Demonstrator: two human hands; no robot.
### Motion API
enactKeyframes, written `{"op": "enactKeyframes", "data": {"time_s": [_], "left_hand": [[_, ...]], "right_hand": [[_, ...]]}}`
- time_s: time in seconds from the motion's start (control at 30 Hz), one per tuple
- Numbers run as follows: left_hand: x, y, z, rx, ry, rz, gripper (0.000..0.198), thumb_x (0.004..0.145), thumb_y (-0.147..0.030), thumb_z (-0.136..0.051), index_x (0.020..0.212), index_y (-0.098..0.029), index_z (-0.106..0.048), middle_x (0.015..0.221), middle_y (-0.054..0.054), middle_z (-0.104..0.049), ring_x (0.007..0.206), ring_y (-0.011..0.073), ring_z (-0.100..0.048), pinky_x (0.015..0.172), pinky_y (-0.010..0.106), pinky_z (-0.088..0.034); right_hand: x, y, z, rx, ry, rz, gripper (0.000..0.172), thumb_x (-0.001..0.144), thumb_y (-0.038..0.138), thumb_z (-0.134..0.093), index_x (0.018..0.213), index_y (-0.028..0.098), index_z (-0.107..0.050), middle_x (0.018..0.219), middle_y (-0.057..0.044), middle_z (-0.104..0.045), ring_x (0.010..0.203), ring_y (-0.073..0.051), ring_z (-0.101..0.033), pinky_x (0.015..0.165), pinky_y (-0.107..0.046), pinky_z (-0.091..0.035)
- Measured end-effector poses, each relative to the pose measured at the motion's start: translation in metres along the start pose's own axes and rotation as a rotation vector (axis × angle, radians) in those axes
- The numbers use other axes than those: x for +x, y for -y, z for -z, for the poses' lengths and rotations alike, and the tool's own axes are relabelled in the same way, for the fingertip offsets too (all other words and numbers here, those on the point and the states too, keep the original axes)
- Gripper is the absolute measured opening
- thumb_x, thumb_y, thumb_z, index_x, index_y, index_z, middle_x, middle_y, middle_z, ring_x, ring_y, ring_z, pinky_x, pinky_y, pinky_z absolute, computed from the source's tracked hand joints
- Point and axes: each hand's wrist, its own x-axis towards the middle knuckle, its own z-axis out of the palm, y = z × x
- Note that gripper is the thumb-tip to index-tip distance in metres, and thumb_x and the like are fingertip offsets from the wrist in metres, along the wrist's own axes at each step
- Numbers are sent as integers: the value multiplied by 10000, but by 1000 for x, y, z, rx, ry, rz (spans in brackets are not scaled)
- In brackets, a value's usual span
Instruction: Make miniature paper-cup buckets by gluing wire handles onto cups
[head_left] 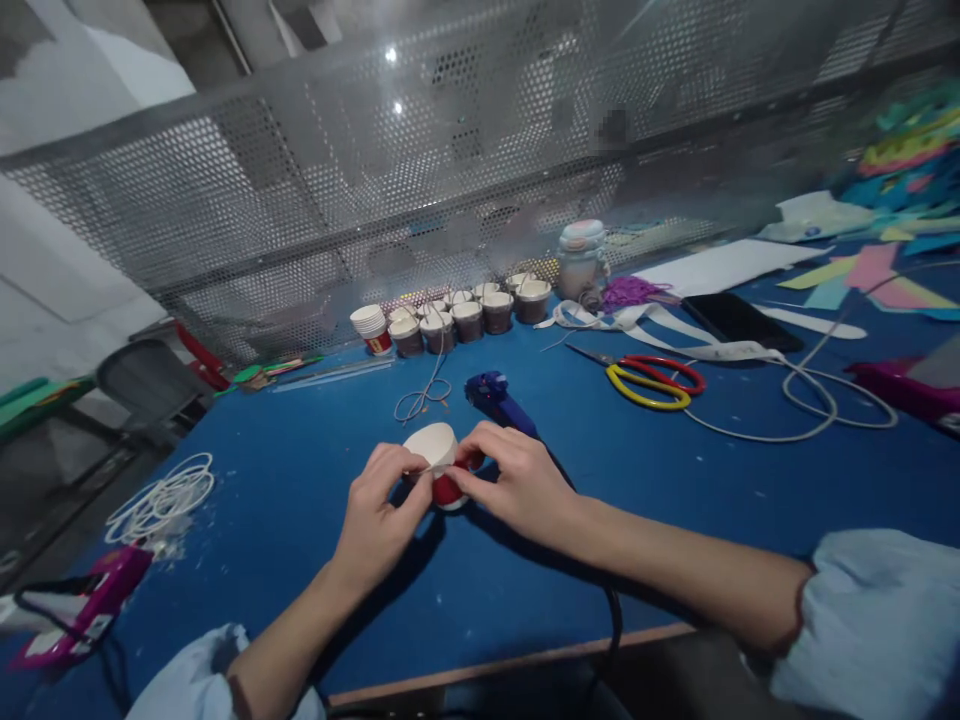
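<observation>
A small red and white paper cup [433, 443] is between my hands, low over the table and a little tilted. My left hand [384, 510] grips its left side, thumb and fingers closed at the front of the wall. From the right, my right hand [519, 478] pinches the cup near the red band. A thin pale strand seems to run across the cup between my fingertips, partly hidden by them. Just behind my right hand lies a blue glue gun [501, 402], its dark cable passing under my forearm.
Several cord-wrapped cups [466, 322] stand at the back beside stacked paper cups [371, 328]. Scissors [649, 382], a phone [739, 320], white ribbon [660, 330] and purple yarn [630, 292] lie to the right. White cord [161, 500] is coiled at left. A mesh panel [420, 180] borders the back.
</observation>
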Motion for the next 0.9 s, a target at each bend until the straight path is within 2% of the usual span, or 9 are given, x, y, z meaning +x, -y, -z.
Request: {"op": "enactKeyframes", "data": {"time_s": [0.13,0.3,0.5,0.9], "left_hand": [[0,1,0,18,16,-11,110,878,-168,-566,769,-187,-565,716,-7,-590,732,138,-513,682,251,-414],[1,0,0,20,42,-11,112,881,-159,-563,772,-186,-566,721,-3,-592,732,138,-517,682,255,-419],[1,0,1,18,79,-35,83,881,-132,-559,841,-190,-603,746,1,-617,757,143,-524,707,266,-420],[2,-1,4,-44,115,-44,115,871,-104,-553,819,-189,-612,743,6,-610,762,141,-530,701,267,-429]], "right_hand": [[2,-1,1,-31,8,68,74,826,144,-667,762,166,-638,720,1,-663,668,-127,-577,675,-272,-373],[5,-3,2,-4,-27,119,98,773,90,-629,707,158,-607,661,16,-633,603,-109,-536,662,-267,-362],[5,-2,3,10,-83,104,101,744,82,-590,678,157,-584,623,27,-609,569,-99,-520,667,-268,-365],[6,-2,5,-28,-18,53,104,725,73,-619,678,164,-603,632,27,-622,572,-99,-489,657,-251,-358]]}}
